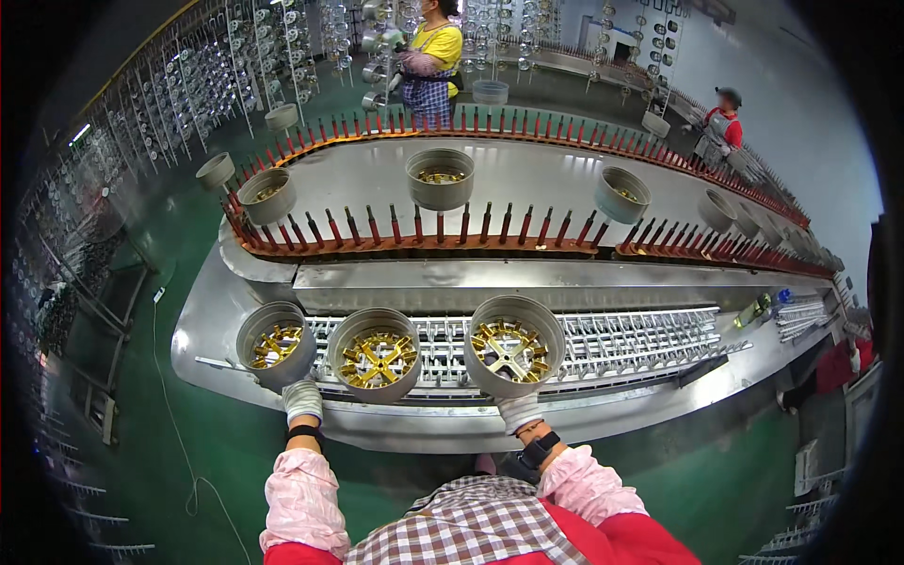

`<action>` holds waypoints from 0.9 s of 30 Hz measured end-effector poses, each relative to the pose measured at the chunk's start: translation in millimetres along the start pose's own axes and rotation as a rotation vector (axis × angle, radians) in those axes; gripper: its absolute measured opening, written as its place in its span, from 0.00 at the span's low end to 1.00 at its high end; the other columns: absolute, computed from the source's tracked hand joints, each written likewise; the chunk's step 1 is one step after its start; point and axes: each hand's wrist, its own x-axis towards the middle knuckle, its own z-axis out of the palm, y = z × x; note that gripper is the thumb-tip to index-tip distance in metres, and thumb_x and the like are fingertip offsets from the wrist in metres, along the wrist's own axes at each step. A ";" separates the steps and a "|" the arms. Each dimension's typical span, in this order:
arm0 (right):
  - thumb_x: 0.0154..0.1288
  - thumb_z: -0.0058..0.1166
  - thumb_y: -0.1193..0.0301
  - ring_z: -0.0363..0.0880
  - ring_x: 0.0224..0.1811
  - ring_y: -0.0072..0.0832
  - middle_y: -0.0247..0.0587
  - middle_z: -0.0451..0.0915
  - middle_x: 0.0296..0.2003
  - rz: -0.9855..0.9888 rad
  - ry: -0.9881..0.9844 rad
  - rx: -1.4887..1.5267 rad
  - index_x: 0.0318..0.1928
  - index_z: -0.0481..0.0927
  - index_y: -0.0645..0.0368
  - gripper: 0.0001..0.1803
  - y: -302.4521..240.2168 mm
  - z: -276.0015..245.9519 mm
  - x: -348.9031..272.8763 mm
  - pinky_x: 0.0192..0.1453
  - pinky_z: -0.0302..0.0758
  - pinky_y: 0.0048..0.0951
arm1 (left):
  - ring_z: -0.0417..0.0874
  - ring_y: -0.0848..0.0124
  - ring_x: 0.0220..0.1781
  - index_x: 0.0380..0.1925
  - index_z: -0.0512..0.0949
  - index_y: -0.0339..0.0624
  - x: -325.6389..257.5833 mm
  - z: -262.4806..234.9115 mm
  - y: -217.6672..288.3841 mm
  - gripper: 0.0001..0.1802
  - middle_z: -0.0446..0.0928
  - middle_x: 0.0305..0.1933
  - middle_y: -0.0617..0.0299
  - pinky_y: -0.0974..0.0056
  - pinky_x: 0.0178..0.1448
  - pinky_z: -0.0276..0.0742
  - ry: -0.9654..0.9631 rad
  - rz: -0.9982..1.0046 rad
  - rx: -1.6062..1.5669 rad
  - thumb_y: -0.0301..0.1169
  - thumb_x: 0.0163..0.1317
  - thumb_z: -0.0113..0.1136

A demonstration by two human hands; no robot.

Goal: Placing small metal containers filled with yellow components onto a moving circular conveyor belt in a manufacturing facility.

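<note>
My left hand [302,400], in a white knit glove, grips the near wall of a grey round tub [250,325] that holds gold spoked parts [277,347]. Its fingertips are hidden by the tub. With the same kind of glove, my right hand [519,411] is closed at the near wall of another grey round tub [477,377], its fingers partly hidden underneath. Inside that one is a cross-shaped gold and silver piece [509,351]. Between the two hands stands a third grey tub [377,393], with a gold cross-shaped piece [379,360] inside; neither hand touches it.
Silver metal racks [631,344] lie along the steel bench [377,431] beneath the tubs. Behind runs a conveyor of upright red spindles [419,226], some carrying more grey tubs [441,193]. A person in yellow [438,56] and another person [723,132] stand beyond it. A bottle [753,311] lies at right.
</note>
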 end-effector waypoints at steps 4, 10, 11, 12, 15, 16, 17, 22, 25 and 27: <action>0.64 0.33 0.67 0.73 0.41 0.35 0.42 0.74 0.42 0.006 -0.017 -0.013 0.45 0.69 0.60 0.15 -10.5 -0.4 -0.2 0.48 0.68 0.34 | 0.79 0.59 0.34 0.28 0.78 0.45 4.0 15.3 -11.9 0.15 0.78 0.30 0.55 0.57 0.41 0.73 -0.075 -0.012 -0.016 0.30 0.55 0.38; 0.63 0.35 0.68 0.73 0.41 0.35 0.42 0.74 0.42 0.030 -0.045 -0.022 0.46 0.69 0.60 0.15 -14.6 5.4 -5.1 0.47 0.69 0.33 | 0.80 0.60 0.33 0.23 0.80 0.45 0.5 -15.3 -8.7 0.14 0.78 0.28 0.54 0.57 0.37 0.72 -0.171 0.002 -0.073 0.31 0.51 0.42; 0.63 0.35 0.68 0.73 0.41 0.35 0.42 0.74 0.42 0.035 -0.052 -0.027 0.46 0.69 0.60 0.15 -16.3 8.7 -4.2 0.47 0.69 0.33 | 0.80 0.60 0.33 0.23 0.80 0.45 -2.0 -14.1 -10.8 0.14 0.78 0.28 0.54 0.57 0.37 0.72 -0.171 0.006 -0.067 0.31 0.51 0.42; 0.62 0.36 0.68 0.73 0.41 0.35 0.43 0.74 0.42 0.043 -0.049 -0.035 0.46 0.69 0.60 0.15 -15.8 5.8 -4.6 0.47 0.69 0.33 | 0.80 0.60 0.33 0.22 0.80 0.45 2.0 -15.7 -7.6 0.14 0.78 0.28 0.54 0.57 0.37 0.72 -0.163 0.026 -0.068 0.31 0.51 0.42; 0.62 0.37 0.68 0.73 0.41 0.35 0.43 0.74 0.42 0.059 -0.055 -0.046 0.46 0.69 0.60 0.15 -13.2 1.8 -7.8 0.46 0.69 0.33 | 0.79 0.58 0.34 0.21 0.79 0.43 -2.6 -12.9 -4.9 0.14 0.78 0.27 0.52 0.56 0.39 0.72 -0.064 0.033 -0.158 0.30 0.51 0.42; 0.62 0.37 0.68 0.73 0.41 0.35 0.43 0.74 0.43 0.046 -0.070 -0.039 0.46 0.69 0.60 0.15 -17.5 7.0 -4.1 0.46 0.69 0.33 | 0.79 0.57 0.34 0.20 0.79 0.43 -6.8 1.5 -18.4 0.14 0.78 0.27 0.52 0.56 0.40 0.71 -0.038 0.065 -0.146 0.30 0.50 0.42; 0.62 0.37 0.68 0.73 0.41 0.35 0.43 0.74 0.43 0.040 -0.079 -0.044 0.46 0.69 0.60 0.15 -17.9 7.5 -2.8 0.46 0.69 0.33 | 0.78 0.57 0.36 0.21 0.79 0.42 -8.1 6.6 -21.4 0.14 0.78 0.27 0.52 0.56 0.41 0.70 -0.010 0.080 -0.141 0.29 0.50 0.42; 0.61 0.39 0.68 0.73 0.41 0.35 0.43 0.74 0.43 0.056 -0.151 -0.065 0.46 0.68 0.60 0.15 -12.2 8.4 3.5 0.45 0.69 0.32 | 0.75 0.61 0.35 0.41 0.68 0.32 -50.7 -40.7 40.4 0.13 0.74 0.38 0.49 0.56 0.42 0.68 0.837 -0.416 -0.801 0.30 0.59 0.43; 0.61 0.40 0.68 0.73 0.41 0.35 0.43 0.74 0.43 0.032 -0.214 -0.056 0.47 0.68 0.60 0.15 -16.2 9.5 9.9 0.45 0.69 0.32 | 0.73 0.68 0.36 0.46 0.63 0.33 -82.6 -31.6 94.7 0.15 0.70 0.41 0.52 0.62 0.40 0.70 0.392 -0.223 -1.240 0.31 0.61 0.43; 0.60 0.41 0.68 0.73 0.42 0.35 0.44 0.74 0.43 0.039 -0.274 -0.050 0.47 0.68 0.60 0.15 -10.4 3.7 6.5 0.45 0.69 0.32 | 0.70 0.73 0.34 0.46 0.64 0.35 -104.9 -63.9 147.0 0.16 0.70 0.40 0.57 0.68 0.37 0.70 -0.125 -0.010 -1.658 0.33 0.61 0.44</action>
